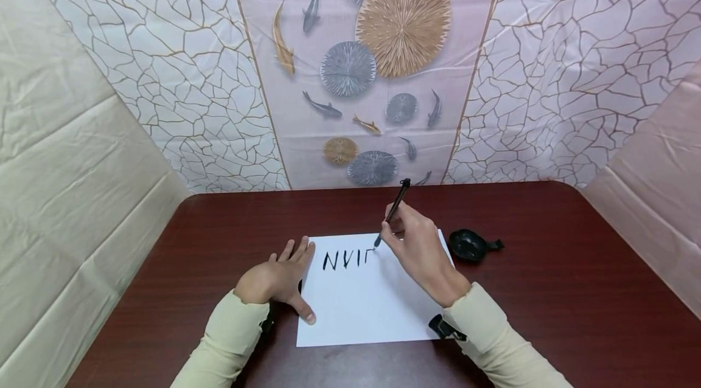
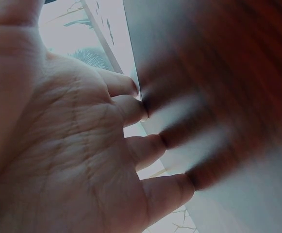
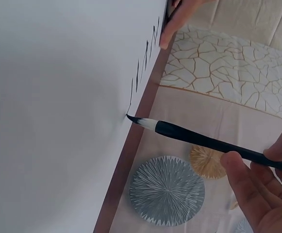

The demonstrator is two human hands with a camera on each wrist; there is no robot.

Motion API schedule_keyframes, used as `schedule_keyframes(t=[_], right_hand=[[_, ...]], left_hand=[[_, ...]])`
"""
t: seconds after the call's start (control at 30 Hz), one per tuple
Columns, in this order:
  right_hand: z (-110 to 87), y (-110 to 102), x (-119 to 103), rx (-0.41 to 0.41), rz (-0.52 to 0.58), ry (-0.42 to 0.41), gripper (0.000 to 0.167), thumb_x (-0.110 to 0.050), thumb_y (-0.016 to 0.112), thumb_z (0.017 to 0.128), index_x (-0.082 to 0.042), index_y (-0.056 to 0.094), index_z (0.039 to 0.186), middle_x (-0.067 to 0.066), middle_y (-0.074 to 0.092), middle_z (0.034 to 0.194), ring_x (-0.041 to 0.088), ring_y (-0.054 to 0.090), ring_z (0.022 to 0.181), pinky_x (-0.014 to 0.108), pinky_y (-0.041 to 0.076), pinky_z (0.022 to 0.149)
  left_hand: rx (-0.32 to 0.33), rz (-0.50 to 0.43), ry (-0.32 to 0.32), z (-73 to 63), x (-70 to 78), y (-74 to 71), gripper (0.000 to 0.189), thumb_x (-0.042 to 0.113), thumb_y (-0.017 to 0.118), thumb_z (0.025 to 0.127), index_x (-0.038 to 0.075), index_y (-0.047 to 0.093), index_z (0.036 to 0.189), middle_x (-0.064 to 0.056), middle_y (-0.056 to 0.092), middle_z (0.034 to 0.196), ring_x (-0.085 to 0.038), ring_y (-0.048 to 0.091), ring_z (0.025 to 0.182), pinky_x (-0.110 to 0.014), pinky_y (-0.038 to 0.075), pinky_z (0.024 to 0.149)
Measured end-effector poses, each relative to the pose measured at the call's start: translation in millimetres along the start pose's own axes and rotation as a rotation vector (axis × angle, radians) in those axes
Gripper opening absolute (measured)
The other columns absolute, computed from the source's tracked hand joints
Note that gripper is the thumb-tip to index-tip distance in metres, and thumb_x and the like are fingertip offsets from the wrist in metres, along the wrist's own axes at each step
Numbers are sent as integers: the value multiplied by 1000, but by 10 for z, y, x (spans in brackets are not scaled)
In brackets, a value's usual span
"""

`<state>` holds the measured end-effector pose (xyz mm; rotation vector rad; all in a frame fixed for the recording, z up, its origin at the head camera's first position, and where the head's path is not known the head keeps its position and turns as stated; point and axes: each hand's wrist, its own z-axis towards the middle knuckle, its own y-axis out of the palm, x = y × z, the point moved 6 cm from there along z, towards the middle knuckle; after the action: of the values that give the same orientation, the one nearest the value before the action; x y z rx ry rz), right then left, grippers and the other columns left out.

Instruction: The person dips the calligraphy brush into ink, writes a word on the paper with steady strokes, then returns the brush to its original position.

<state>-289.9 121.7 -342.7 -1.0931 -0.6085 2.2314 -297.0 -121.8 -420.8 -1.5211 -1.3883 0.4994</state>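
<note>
A calligraphy brush (image 1: 398, 200) with a dark handle is pinched between the thumb and fingers of my right hand (image 1: 420, 248). Its black-inked tip touches the white paper (image 1: 350, 309) near the top edge, while the upper bristles look white in the right wrist view. Black letters reading N, V, I (image 1: 358, 258) run along the top, followed by an angular stroke that ends at the brush tip. At the paper's left edge, my left hand (image 1: 276, 278) lies with fingers spread and straight, its thumb on the sheet.
A small black ink dish (image 1: 468, 246) with a short handle sits just right of the paper. The dark red-brown table (image 1: 547, 291) extends around the sheet. Patterned cloth (image 1: 350, 126) hangs behind the table's far edge, and plain beige cloth (image 1: 66, 163) flanks it.
</note>
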Motion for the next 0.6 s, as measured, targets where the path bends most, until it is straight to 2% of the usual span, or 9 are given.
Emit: schedule_keyframes(t=[0.17,0.4,0.6], right_hand=[[2,-20,-1,-5,-34,19,15,-1,74,94,-8,65,103,7,72,95,17,74,83,35,63,71],[-12,-2,-90,-48,0,1,18,2,73,92,-9,63,101,5,73,90,14,73,80,35,63,71],[-30,42,-173,-77,53,-19,20,4,73,91,-9,64,103,7,74,92,14,75,83,31,63,74]], left_hand=[[3,4,-2,-1,9,-3,147,46,102,64,3,9,169,-17,-4,177,-43,-6,162,-67,13,125],[8,1,2,-2,14,-8,146,45,102,64,2,10,169,-18,-3,177,-44,-5,162,-67,14,125],[4,3,2,1,9,-10,147,46,102,65,3,9,169,-17,-3,177,-43,-5,162,-66,13,125]])
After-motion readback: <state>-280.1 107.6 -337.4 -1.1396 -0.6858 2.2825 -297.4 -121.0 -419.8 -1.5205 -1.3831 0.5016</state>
